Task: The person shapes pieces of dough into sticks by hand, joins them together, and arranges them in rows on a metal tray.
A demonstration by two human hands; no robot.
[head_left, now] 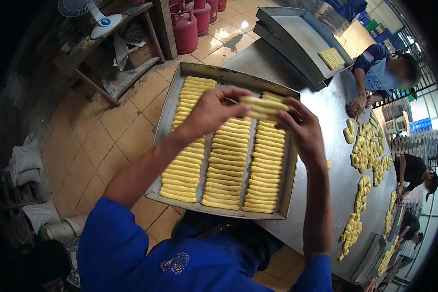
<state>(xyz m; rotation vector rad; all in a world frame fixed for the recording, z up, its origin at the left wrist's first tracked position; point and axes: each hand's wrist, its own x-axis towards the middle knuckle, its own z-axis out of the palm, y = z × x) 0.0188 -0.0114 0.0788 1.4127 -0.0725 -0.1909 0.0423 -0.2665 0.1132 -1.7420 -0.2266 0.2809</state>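
Observation:
Between my two hands, above the far part of a metal tray (238, 78), are a few pale yellow dough sticks (265, 107) lying side by side. My left hand (216, 109) pinches their left ends, and my right hand (304, 127) grips the right ends. The held sticks are slightly blurred. Below them the tray carries three columns of similar dough sticks (225, 168), packed closely crosswise. Strips of bare tray show between the columns. My hands and the held sticks hide the upper parts of the middle and right columns.
On the steel table (316, 204) to the right lie many dough pieces (367, 146). Stacked trays (297, 48) stand at the far side, the top one holding dough sticks. Co-workers (382, 73) line the table's right side. Left are a wooden bench (117, 82), fan (106, 24) and red gas cylinders (185, 31).

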